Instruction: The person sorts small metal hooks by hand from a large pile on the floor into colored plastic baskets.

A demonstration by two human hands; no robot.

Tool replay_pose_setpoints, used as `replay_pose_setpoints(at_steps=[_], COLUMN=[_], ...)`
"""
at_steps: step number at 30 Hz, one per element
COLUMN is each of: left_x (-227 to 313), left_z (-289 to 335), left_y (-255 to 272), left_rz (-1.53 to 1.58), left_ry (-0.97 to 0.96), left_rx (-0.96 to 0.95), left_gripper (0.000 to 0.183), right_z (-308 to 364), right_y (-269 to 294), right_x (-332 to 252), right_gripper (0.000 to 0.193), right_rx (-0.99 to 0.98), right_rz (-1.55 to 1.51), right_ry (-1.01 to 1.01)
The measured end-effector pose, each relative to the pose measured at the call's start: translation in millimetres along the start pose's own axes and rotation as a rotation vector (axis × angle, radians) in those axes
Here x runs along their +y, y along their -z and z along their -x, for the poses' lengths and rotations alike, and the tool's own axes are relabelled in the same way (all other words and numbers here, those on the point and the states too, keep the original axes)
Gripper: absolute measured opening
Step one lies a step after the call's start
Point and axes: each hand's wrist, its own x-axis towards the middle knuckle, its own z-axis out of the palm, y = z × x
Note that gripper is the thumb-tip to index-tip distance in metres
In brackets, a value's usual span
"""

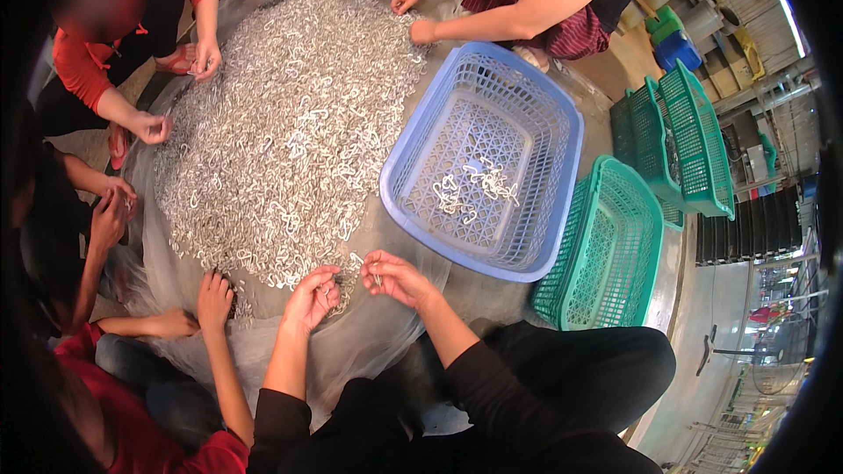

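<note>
A broad heap of small silvery curved metal hooks (281, 132) is spread in front of me. My left hand (313, 298) is closed at the near edge of this heap, fingertips pinched together; what they hold, if anything, is too small to make out. Just to its right, my right hand (397, 279) is closed on a metal hook (356, 259), whose pale end sticks out past the fingertips. A blue plastic basket (474, 265) stands beyond my right hand, with several loose hooks (492, 183) on its lattice bottom.
A green basket (654, 250) stands right of the blue one, and stacked green baskets (702, 149) are farther back. Thin translucent sheeting (378, 333) lies under the heap. Several people sit around it; a co-worker's hand (213, 300) rests close to my left, others work across the far side.
</note>
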Motion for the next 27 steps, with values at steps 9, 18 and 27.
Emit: replay_pose_setpoints(at_steps=[9, 18, 27], left_x=[-13, -20, -27], left_z=[-3, 4, 10], left_y=[10, 34, 8], left_rz=[-0.075, 0.055, 0.230], left_ry=[0.065, 0.082, -0.062], left_rx=[0.084, -0.039, 0.100], left_gripper=[0.021, 0.016, 0.022], right_z=[15, 58, 70], right_y=[-59, -80, 16], right_x=[-18, -130, -131], right_gripper=[0.015, 0.026, 0.023], right_rx=[-0.151, 0.374, 1.148], right_rz=[0.063, 0.541, 1.519], right_ry=[-0.075, 0.475, 0.223])
